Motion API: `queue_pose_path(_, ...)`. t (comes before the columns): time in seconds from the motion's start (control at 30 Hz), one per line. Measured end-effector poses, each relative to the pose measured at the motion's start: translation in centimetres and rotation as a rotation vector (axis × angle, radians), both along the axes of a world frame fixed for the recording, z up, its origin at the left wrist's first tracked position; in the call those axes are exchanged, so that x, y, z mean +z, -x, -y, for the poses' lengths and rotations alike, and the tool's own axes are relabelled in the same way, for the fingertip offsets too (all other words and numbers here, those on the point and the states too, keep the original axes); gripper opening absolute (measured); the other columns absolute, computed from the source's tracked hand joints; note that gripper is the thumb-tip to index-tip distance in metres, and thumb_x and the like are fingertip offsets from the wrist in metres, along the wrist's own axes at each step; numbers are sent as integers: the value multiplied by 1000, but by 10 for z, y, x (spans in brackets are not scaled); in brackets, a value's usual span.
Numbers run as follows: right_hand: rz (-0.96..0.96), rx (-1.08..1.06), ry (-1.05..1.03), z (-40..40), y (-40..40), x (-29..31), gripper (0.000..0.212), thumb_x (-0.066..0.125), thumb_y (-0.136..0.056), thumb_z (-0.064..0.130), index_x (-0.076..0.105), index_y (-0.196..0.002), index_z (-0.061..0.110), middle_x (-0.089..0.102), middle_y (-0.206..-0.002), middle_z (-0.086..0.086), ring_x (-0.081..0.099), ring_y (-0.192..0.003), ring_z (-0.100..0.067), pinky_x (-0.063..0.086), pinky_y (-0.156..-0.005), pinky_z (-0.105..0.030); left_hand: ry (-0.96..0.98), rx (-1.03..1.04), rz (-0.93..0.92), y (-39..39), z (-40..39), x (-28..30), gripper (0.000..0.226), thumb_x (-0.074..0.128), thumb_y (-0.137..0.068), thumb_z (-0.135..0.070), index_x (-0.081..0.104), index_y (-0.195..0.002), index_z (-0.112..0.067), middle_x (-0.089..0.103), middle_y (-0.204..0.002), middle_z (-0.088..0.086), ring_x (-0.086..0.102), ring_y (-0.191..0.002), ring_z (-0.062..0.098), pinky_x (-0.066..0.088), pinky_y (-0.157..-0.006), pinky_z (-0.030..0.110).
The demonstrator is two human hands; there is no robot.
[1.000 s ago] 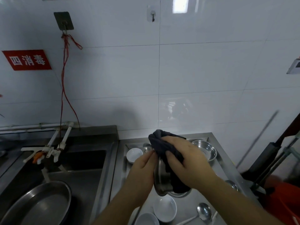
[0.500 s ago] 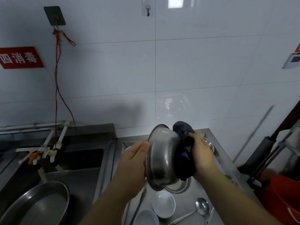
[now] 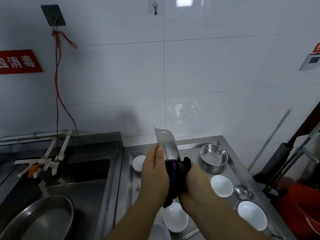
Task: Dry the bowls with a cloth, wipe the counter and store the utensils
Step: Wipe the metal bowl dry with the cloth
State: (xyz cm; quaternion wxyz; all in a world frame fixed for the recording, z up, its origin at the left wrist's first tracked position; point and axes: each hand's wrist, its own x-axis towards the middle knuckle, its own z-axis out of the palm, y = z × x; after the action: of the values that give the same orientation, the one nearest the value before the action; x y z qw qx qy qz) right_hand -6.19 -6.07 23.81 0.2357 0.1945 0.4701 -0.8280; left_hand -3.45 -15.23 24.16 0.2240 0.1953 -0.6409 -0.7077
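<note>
Hands meet over the middle of the steel counter (image 3: 230,148), and between them stands a steel bowl (image 3: 167,146), tipped up on edge so only its side and rim show. Left hand (image 3: 154,174) is curled round the bowl's near side, thumb laid up along the rim. Right hand (image 3: 195,181) is bunched round a dark cloth (image 3: 174,175) with a purple stripe, pressing it against the lower part of the bowl; how the fingers lie under the cloth cannot be told. Cloth hangs down between the two wrists. Back toward the counter's far right corner sits a second steel bowl (image 3: 214,156), upright. One small white bowl (image 3: 138,163) sits by the far left edge, just behind the left hand. Along the right edge lie another white bowl (image 3: 221,185), then a ladle (image 3: 242,192), then a larger white bowl (image 3: 252,215). Two more white bowls (image 3: 175,217) show at the near edge under the forearms. Off to the left, a sink (image 3: 86,172) holds a big steel basin (image 3: 39,220) at its near left corner.
</note>
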Motion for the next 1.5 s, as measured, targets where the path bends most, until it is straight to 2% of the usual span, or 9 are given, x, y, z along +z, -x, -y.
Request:
queue_pose_path(0.13,-87,-63,-56,9,-9,11,19,61,-105,27,68,-120,18,81,-96,-7,80,-84,-27,65,-66,-41,-31,-30,33,5,-4,3,24,46,-111,-39,68,-119,-45,75,-105,-23,74,-99,3,62,-91,36)
queue_pose_path(0.27,-418,-25,-316,7,-10,13,40,64,-103,28,55,-139,42,74,-119,14,72,-108,-10,60,-97,-43,-248,-111,78,5,-5,6,32,45,-112,-31,77,-111,-27,80,-109,6,78,-103,24,63,-88,44)
queue_pose_path(0.43,-777,197,-441,-12,19,16,42,63,-100,19,65,-123,54,74,-119,21,70,-112,-3,54,-100,-33,-368,-174,109,4,-14,2,42,41,-114,-21,81,-104,-23,80,-112,15,77,-106,28,63,-86,40)
queue_pose_path(0.67,-547,106,-293,-22,58,18,28,56,-104,30,72,-101,54,78,-95,18,74,-84,-3,58,-69,-18,-329,-174,57,6,-11,4,43,44,-113,-23,83,-97,-26,80,-107,15,78,-101,32,64,-82,40)
queue_pose_path(0.8,-276,44,-228,-21,61,1,20,55,-103,20,72,-110,27,76,-101,-6,72,-92,-23,58,-73,-36,-275,-155,22,12,-13,5,38,43,-113,-26,81,-108,-29,81,-108,11,78,-101,28,64,-75,33)
queue_pose_path(0.97,-174,90,-197,-25,49,-12,21,57,-98,6,75,-109,6,78,-92,-22,76,-71,-30,60,-56,-34,-44,-161,50,19,-11,-7,32,45,-112,-33,77,-114,-37,80,-107,-1,75,-107,20,60,-93,40)
queue_pose_path(1.2,-71,16,-185,-58,62,-13,25,54,-102,13,74,-115,5,79,-102,-24,78,-90,-41,66,-70,-48,516,-371,140,26,-17,-22,30,42,-112,-29,65,-96,-18,70,-87,7,66,-82,22,58,-80,44)
queue_pose_path(1.27,-67,-21,-195,-70,70,-12,24,56,-101,14,75,-113,4,79,-98,-23,79,-82,-37,66,-66,-46,719,-440,138,27,-24,-24,30,39,-113,-30,57,-89,-22,63,-78,3,56,-68,9,50,-67,27)
queue_pose_path(1.5,-209,-60,-283,-126,89,-13,28,85,-85,38,80,-94,12,80,-84,-16,79,-72,-34,61,-55,-35,1357,-610,99,37,-56,-25,15,45,-110,-23,49,-124,-25,51,-81,-9,52,-67,13,40,-63,27)
